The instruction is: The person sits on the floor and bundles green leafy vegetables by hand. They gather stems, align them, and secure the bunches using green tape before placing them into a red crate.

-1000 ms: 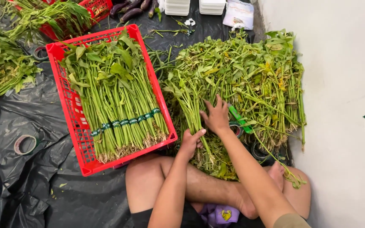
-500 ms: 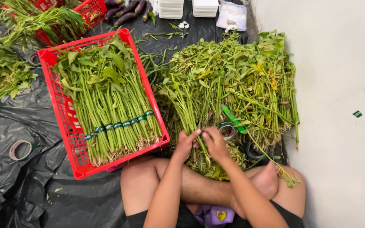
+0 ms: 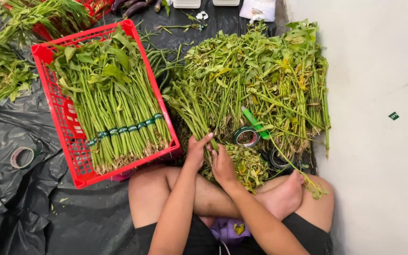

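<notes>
Seated on black plastic sheeting (image 3: 34,208), gathering a stem bunch (image 3: 192,111) at lower centre, left hand (image 3: 195,151) and right hand (image 3: 224,165) fingers closed round it, probably needing green tape roll (image 3: 246,136) next.

Bare arms, black shorts (image 3: 308,233)

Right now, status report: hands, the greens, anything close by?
Left hand and right hand both closed around a loose bunch of long green leafy stems. Green tape roll beside right hand. Red plastic crate of banded bundles at left.
</notes>
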